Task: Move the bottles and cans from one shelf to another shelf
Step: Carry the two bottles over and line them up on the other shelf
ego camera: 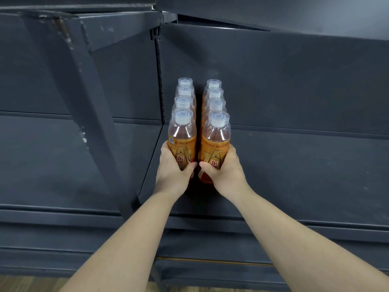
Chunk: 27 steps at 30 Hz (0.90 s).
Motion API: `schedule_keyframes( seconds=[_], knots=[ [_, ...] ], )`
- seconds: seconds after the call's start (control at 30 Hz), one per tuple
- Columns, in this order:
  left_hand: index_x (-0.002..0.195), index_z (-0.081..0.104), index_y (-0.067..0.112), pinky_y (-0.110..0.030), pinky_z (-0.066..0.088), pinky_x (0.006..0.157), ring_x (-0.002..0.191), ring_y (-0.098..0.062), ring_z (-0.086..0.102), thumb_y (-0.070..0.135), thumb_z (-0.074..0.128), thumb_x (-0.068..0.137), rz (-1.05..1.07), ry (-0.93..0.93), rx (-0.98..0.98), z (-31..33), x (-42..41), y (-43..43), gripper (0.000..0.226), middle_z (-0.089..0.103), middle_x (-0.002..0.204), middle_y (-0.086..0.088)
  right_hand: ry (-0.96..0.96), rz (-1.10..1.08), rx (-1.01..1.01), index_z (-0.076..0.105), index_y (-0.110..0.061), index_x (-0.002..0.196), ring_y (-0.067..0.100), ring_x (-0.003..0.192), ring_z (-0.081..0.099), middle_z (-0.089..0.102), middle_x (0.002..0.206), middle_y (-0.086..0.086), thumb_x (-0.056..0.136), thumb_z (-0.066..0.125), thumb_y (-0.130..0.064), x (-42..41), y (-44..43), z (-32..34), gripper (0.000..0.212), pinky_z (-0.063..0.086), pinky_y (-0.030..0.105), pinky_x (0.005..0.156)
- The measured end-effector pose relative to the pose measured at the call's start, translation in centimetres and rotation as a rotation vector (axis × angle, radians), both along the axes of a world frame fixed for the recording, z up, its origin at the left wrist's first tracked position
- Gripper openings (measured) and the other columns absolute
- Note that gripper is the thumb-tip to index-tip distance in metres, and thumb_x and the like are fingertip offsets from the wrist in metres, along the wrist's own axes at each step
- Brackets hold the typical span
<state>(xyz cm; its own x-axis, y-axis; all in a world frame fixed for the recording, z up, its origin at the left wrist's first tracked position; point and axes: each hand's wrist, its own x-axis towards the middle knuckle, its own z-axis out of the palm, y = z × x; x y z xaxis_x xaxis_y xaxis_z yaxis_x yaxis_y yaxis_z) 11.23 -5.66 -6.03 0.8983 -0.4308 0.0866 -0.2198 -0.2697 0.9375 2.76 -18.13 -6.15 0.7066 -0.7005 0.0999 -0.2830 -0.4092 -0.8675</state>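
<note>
From the head view, two rows of orange drink bottles stand on a dark grey metal shelf (305, 175), running from its front edge back toward the rear panel (273, 81). Each row shows four white caps, one behind another, and the rows are just beside each other with a narrow gap between.

The left hand (174, 167) is wrapped round the front bottle of the left row (182, 138), with the thumb across the orange label. The right hand (224, 168) clasps the front bottle of the right row (215, 142) the same way. The two thumb tips nearly meet in the gap. Both forearms are bare and reach up from the bottom of the frame.

A slotted upright (157, 66) stands just left of the bottles and divides this bay from the next bay (52, 161). A slanted bracket (69, 66) with chipped paint crosses the left bay. An upper shelf (284, 11) overhangs the top. Further shelf edges run below the arms. A strip of wood floor (31, 284) shows at the bottom left.
</note>
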Motion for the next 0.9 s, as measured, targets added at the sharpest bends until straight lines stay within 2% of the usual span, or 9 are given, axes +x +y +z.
schedule_keyframes(
  seconds=[0.3,0.47,0.6,0.67,0.73,0.8,0.9],
  knots=[
    [0.147,0.023,0.031,-0.030,0.043,0.094,0.112,-0.004,0.045,0.023,0.076,0.086,0.029,-0.021,0.019,0.1,-0.3,-0.3,0.081,0.043,0.122,0.018,0.015,0.011,0.049,0.028,-0.026,0.147,0.015,0.122,0.052,0.049,0.135,-0.005,0.084,0.078,-0.037,-0.2,0.2,0.6,0.082,0.049,0.035,0.099],
    [0.151,0.019,0.030,-0.039,0.046,0.103,0.124,-0.011,0.048,0.023,0.076,0.086,0.031,-0.003,0.036,0.5,-0.4,-0.2,0.087,0.046,0.139,0.009,0.017,0.026,0.124,0.025,-0.026,0.148,0.017,0.125,0.052,0.050,0.137,-0.003,0.083,0.080,-0.034,-0.3,0.5,1.0,0.086,0.049,0.039,0.103],
    [0.155,0.014,0.028,-0.050,0.041,0.111,0.138,-0.021,0.043,0.023,0.075,0.087,0.053,0.006,0.070,0.7,-0.4,0.3,0.092,0.041,0.150,0.002,0.042,0.026,0.157,0.023,-0.023,0.151,0.018,0.129,0.051,0.050,0.140,-0.002,0.078,0.084,-0.035,-0.9,0.6,1.3,0.096,0.047,0.041,0.106],
    [0.156,0.012,0.028,-0.052,0.040,0.112,0.140,-0.023,0.041,0.024,0.075,0.087,0.061,0.014,0.084,0.6,-0.6,0.7,0.093,0.037,0.153,0.000,0.060,0.019,0.162,0.016,-0.022,0.156,0.020,0.137,0.046,0.045,0.149,-0.001,0.077,0.084,-0.039,-1.6,0.6,1.2,0.106,0.043,0.045,0.110],
    [0.157,0.010,0.027,-0.052,0.040,0.112,0.142,-0.024,0.039,0.025,0.075,0.088,0.067,0.028,0.103,0.5,-0.9,1.1,0.095,0.032,0.157,-0.001,0.088,0.018,0.153,0.009,-0.020,0.159,0.022,0.144,0.037,0.034,0.158,0.001,0.080,0.082,-0.039,-2.5,0.8,1.3,0.109,0.037,0.043,0.114],
    [0.157,0.011,0.026,-0.052,0.041,0.111,0.142,-0.025,0.039,0.026,0.075,0.088,0.070,0.038,0.129,0.3,-1.3,1.3,0.094,0.032,0.157,-0.002,0.140,0.019,0.098,0.007,-0.018,0.160,0.023,0.148,0.030,0.025,0.163,0.002,0.084,0.078,-0.039,-3.5,0.9,1.3,0.106,0.033,0.041,0.115],
    [0.151,0.023,0.026,-0.053,0.048,0.104,0.134,-0.025,0.048,0.032,0.076,0.085,0.075,0.032,0.150,0.1,-2.0,1.3,0.085,0.042,0.149,-0.001,0.237,0.024,-0.007,0.010,-0.018,0.160,0.024,0.150,0.024,0.020,0.165,0.004,0.089,0.071,-0.045,-4.8,0.9,1.3,0.098,0.031,0.043,0.117]
  ],
)
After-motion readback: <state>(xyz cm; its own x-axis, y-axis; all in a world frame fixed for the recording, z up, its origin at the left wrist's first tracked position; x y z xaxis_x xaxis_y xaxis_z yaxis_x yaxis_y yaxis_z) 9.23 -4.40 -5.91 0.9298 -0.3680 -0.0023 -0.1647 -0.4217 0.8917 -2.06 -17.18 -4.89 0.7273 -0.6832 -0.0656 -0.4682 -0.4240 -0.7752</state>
